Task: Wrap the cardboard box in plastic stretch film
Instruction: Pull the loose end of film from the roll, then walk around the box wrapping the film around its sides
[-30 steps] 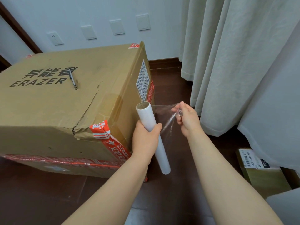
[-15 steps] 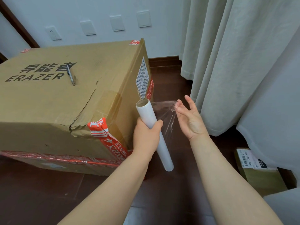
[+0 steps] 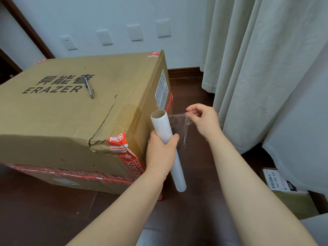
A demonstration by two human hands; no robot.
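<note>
A large brown cardboard box (image 3: 71, 121) printed "ERAZER", with red tape on its corners, stands on the dark floor at the left. My left hand (image 3: 160, 153) grips a white roll of stretch film (image 3: 163, 128) upright beside the box's near right corner. A short sheet of clear film (image 3: 179, 125) stretches from the roll to my right hand (image 3: 204, 119), whose fingertips pinch its top edge. A silver utility knife (image 3: 89, 89) lies on top of the box.
Pale curtains (image 3: 257, 68) hang close on the right. A small cardboard parcel (image 3: 284, 189) with a label sits on the floor at the lower right. A wall with sockets (image 3: 134, 32) stands behind the box. Dark floor (image 3: 44, 210) shows in front.
My right hand let go of the bunched film, opened, then pinched the film's top edge and drew it out flatter. The roll stayed in my left hand.
</note>
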